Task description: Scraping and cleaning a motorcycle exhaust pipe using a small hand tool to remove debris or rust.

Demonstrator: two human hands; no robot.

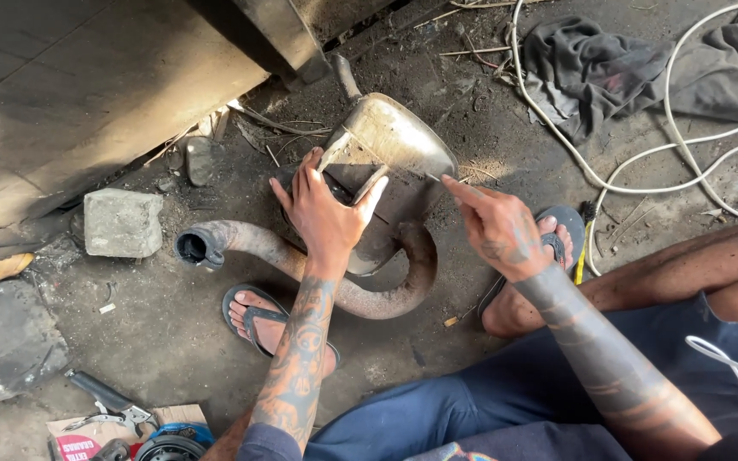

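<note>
Dusty concrete floor (172,324) spreads under a squatting person in sandals, with a grey stone block (122,223), a crumpled dark cloth (591,68) and white cables (642,162) lying about. A rusty exhaust pipe (301,256) curves across the ground between the feet, likely braced there for steadiness. The left hand (325,213) closes around the edge of its bulging metal chamber (390,137), holding it tilted. The right hand (499,226) pinches a thin rod (434,177) against the chamber's seam, fingers mostly curled.
</note>
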